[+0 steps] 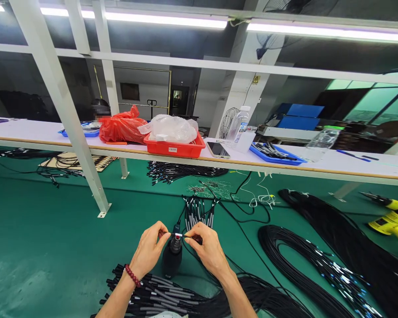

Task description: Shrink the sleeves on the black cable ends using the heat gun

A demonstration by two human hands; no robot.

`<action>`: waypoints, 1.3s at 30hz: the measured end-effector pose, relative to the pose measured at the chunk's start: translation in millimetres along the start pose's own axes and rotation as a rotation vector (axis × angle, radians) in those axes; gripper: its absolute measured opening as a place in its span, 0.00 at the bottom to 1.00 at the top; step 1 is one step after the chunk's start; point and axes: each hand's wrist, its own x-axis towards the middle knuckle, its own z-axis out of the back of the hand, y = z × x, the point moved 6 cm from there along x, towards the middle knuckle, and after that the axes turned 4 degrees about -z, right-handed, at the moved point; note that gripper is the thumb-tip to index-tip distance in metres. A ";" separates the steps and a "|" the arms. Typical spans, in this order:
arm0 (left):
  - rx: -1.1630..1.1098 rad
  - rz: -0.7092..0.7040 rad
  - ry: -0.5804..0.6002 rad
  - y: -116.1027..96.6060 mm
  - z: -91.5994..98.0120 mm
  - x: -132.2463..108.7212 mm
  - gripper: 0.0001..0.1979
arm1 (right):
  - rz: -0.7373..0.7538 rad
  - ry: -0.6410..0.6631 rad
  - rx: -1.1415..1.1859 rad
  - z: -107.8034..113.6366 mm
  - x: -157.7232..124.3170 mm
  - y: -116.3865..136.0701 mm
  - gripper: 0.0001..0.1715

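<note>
Head view: left hand (149, 248) and right hand (207, 248) pinch a cable (178, 235) over green surface (56, 229), lamps (166, 20) beyond.

Your left hand (148, 250) and right hand (208, 248) are up at about the same height, close but not touching, each in a thumb-and-index pinch, tips pointing at each other. Backs of both hands face the camera. Your bare left forearm (116, 295) and right forearm (238, 295) angle inward from the bottom edge, wrists roughly straight.
</note>
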 end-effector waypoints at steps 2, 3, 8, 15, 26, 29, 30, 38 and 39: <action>0.000 -0.002 0.003 -1.2 -0.2 -0.6 0.11 | -0.001 -0.009 -0.008 -0.5 0.3 -2.3 0.07; 0.007 -0.005 0.003 -1.5 -0.5 -0.9 0.11 | -0.006 -0.008 -0.014 -0.6 0.3 -3.7 0.07; 0.136 0.004 0.014 1.8 -3.6 -0.5 0.20 | 0.002 0.055 -0.070 -1.6 -2.8 -4.5 0.12; 0.088 -0.048 -0.008 0.7 -3.0 0.1 0.16 | -0.009 0.011 -0.056 -1.3 -2.3 -4.2 0.09; 0.106 -0.003 0.062 -0.5 -1.1 1.4 0.23 | -0.009 0.043 -0.002 5.0 -7.1 2.5 0.08; 0.075 -0.003 0.056 1.9 -2.9 2.5 0.22 | 0.008 0.072 -0.026 3.7 -8.0 3.1 0.11; 0.060 -0.006 0.052 2.2 -3.4 2.3 0.20 | 0.010 0.071 -0.037 3.3 -7.9 2.9 0.12; 0.009 -0.027 0.022 -3.2 -2.3 -2.3 0.16 | 0.008 -0.014 -0.017 4.2 -5.1 2.4 0.08; 0.017 -0.015 0.031 -2.8 -2.5 -2.2 0.17 | 0.008 -0.007 -0.013 4.0 -5.3 2.6 0.08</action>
